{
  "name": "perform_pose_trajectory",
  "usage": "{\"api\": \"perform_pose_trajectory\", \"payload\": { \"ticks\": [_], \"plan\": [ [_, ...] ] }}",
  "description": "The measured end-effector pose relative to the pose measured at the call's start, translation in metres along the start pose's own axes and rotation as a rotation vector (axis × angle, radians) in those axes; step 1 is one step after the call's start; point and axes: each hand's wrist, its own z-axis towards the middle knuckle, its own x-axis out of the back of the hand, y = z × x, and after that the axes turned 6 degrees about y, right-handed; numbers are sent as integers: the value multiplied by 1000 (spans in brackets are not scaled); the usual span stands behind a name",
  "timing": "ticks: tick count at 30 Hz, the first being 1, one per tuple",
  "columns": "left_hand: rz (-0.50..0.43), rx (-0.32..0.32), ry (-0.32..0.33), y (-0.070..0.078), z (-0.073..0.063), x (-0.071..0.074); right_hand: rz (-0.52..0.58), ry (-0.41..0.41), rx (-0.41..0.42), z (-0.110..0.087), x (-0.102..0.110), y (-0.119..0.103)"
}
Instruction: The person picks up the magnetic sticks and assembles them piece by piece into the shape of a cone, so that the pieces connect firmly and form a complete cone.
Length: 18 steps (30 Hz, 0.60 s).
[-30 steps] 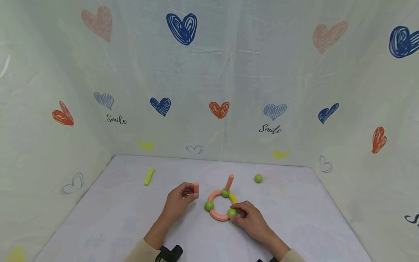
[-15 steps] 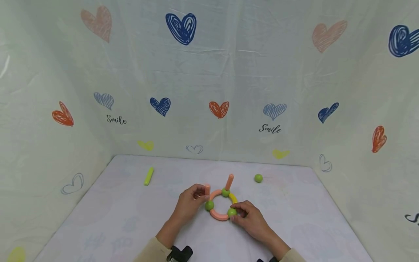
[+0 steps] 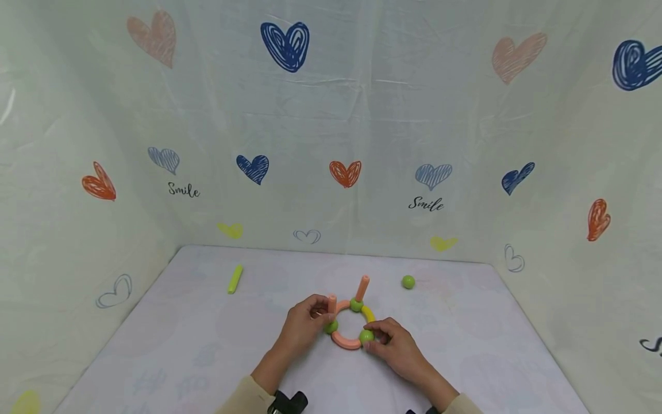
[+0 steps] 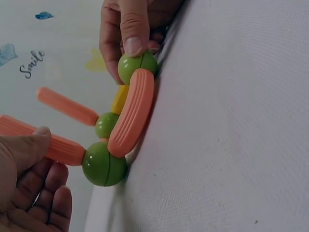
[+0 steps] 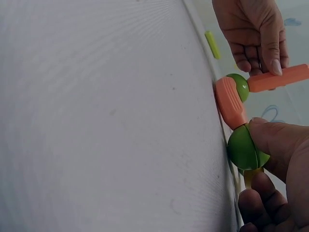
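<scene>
A ring of curved orange rods (image 3: 345, 341) and a curved yellow rod (image 3: 368, 313), joined by green balls (image 3: 357, 305), lies flat on the table. From the far ball an orange stick (image 3: 364, 287) stands up. My left hand (image 3: 305, 323) pinches a second orange stick (image 4: 63, 151) between thumb and fingers. That stick is upright, its lower end touching the left green ball (image 4: 100, 164). With thumb and fingers my right hand (image 3: 395, 348) holds the near right green ball (image 5: 244, 149). The yellow rod is partly hidden in both wrist views.
A loose green ball (image 3: 408, 282) lies at the back right of the white table (image 3: 465, 322). Toward the back left lies a yellow-green stick (image 3: 235, 279). A curtain printed with hearts (image 3: 345, 173) rises behind the table.
My left hand has moved right with the orange stick, from beside the ring onto its left green ball. The right hand has stayed on its ball.
</scene>
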Motion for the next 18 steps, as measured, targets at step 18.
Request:
{"api": "perform_pose_trajectory", "payload": {
  "ticks": [18],
  "plan": [
    [62,-1,-15,-16,-4,-11,-37,-19,1,0,0,0]
  ]
}}
